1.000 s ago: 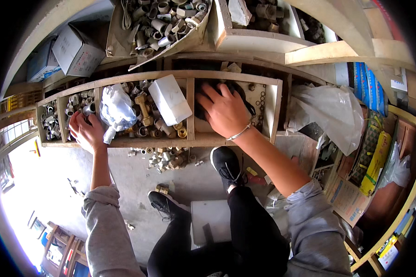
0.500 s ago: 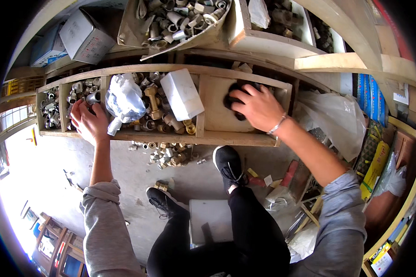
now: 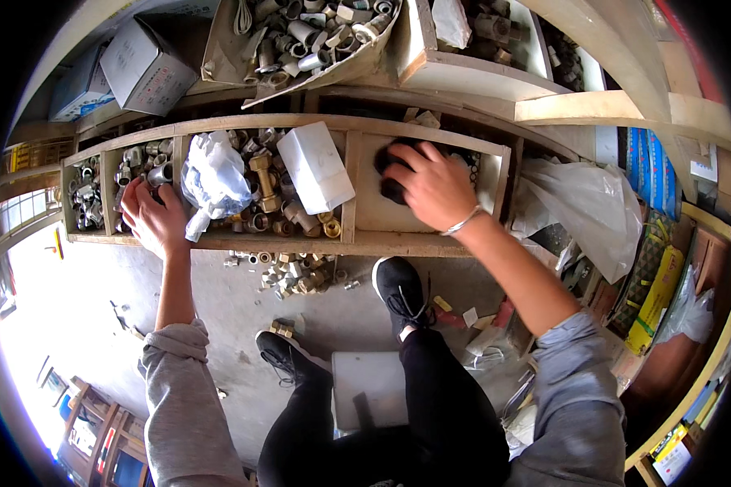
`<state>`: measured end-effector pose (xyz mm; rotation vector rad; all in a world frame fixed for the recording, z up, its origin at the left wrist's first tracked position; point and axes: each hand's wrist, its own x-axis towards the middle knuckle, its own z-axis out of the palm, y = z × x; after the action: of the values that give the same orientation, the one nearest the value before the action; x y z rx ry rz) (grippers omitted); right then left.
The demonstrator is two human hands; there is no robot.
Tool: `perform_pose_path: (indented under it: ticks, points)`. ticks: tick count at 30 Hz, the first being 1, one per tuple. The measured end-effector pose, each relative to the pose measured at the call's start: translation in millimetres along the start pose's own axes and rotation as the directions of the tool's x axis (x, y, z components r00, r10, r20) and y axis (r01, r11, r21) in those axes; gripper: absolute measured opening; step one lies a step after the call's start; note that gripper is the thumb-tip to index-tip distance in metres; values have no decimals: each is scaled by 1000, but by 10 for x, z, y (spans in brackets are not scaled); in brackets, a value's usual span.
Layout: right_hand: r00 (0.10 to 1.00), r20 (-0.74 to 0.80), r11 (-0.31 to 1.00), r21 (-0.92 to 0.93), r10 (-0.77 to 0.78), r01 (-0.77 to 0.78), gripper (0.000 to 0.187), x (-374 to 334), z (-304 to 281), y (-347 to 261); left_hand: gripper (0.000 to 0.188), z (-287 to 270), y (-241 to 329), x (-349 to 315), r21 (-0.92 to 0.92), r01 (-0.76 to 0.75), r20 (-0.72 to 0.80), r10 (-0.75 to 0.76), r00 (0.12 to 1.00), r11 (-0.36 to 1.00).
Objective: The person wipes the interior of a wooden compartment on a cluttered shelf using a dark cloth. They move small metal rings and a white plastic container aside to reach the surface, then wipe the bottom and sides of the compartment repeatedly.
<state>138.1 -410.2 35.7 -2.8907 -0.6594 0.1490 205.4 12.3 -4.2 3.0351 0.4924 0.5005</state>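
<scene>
A long wooden drawer with several compartments lies across in front of me. My left hand is curled over its front edge at the left, fingertips among metal pipe fittings. In the bare-bottomed right compartment, my right hand grips a dark black object; its kind is unclear, partly covered by my fingers. Small dark ring-like pieces show just beyond that hand. Between my hands, the middle compartment holds a crumpled clear plastic bag, brass fittings and a white box.
Behind the drawer stand an open carton of fittings and a white divided bin. Loose fittings lie on the floor below the drawer. A plastic sheet hangs at the right. A white stool is between my legs.
My right hand has moved left within the right compartment with the black object, uncovering the small ring-like pieces to its right. My left hand stays at the drawer's front edge.
</scene>
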Motion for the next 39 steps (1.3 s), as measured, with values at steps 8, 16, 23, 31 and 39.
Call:
perform_pose_path:
  ticks: [8,16,23,31,39]
  points:
    - [988,71,991,4,-135,135,12,-49,33,-323,36,-4,-35,7,16,30,23,-31,999,999]
    - [962,-76,947,215,261,-240,29,-12,-27,-67,33,-30,50,-9,-11,2,0,-2,1000,1000]
    - [874,-268,767,620,405,-165,30,-79,-216,-160,30,-44,-163,44,-370,-33,-23,27,999,928]
    - [769,17,-306,923,639,234,38,-316,-818,-377,75,-1446,1313,-525,-901,-135,87,476,875,413]
    - [929,196,-504,864,315,-11,81,-896,-760,-570,59,-1895,2258,-844,-763,506,641,576,508,402]
